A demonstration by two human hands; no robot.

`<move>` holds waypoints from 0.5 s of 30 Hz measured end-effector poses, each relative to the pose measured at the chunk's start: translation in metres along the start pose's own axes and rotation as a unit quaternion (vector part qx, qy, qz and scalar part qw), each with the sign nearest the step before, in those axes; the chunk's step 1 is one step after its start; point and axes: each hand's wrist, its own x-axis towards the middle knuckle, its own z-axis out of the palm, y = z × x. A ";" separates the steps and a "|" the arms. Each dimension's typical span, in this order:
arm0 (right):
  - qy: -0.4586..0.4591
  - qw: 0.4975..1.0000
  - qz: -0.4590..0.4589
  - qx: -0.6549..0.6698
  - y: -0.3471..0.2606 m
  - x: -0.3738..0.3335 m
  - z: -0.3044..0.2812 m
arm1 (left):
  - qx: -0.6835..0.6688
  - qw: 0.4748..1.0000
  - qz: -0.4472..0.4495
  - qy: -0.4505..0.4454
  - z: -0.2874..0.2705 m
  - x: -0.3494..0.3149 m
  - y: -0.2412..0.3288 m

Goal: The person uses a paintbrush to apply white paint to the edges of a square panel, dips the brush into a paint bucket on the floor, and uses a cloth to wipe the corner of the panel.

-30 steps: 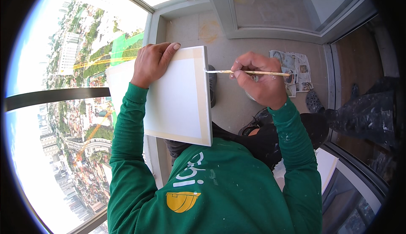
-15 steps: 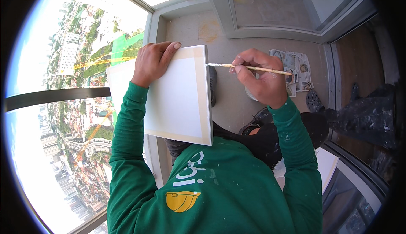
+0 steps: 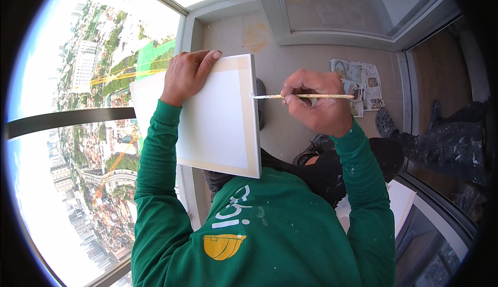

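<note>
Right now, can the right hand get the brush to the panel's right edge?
Likely yes: the right hand holds the brush, tip at the right edge of the white panel, and the left hand sits clear.

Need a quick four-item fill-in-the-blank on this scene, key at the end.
1. The left hand holds a panel whose inner face is ____.
2. The right hand pinches a paintbrush; its tip is at the panel's left or right edge as pictured: ____.
3. The sleeves are coloured ____.
4. The newspaper lies on the ____.

Missing: white; right; green; floor.
</note>
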 end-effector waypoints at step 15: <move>0.033 0.999 0.033 0.017 0.004 0.002 0.002 | 0.000 1.000 0.003 0.005 0.000 -0.002 -0.001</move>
